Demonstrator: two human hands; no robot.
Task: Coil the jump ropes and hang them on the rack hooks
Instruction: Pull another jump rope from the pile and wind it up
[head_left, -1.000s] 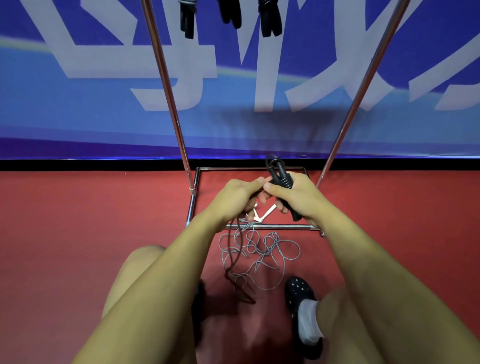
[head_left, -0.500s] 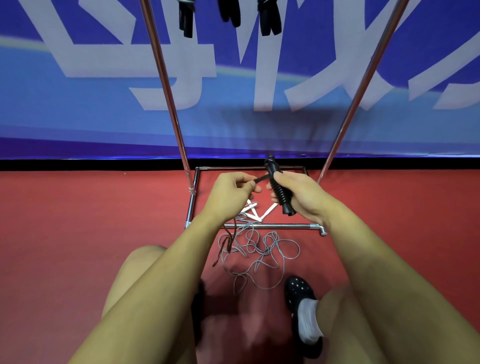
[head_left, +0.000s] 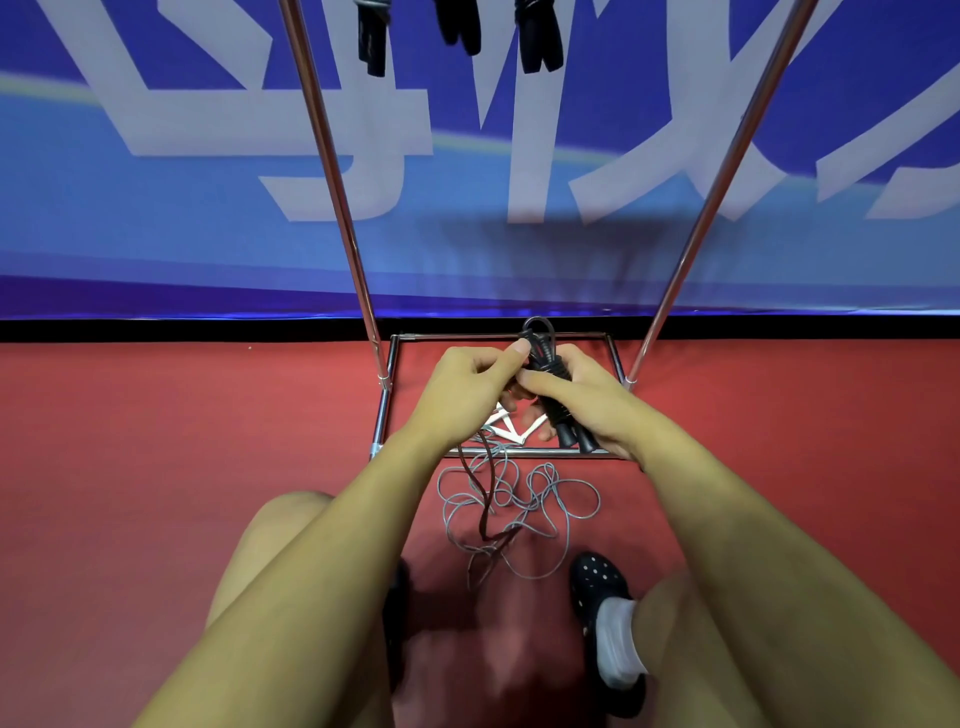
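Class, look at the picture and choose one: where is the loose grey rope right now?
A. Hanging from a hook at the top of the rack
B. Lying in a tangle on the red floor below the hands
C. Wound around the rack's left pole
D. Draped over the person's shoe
B: the grey rope lies in loose loops on the red floor, just this side of the rack's base bar.
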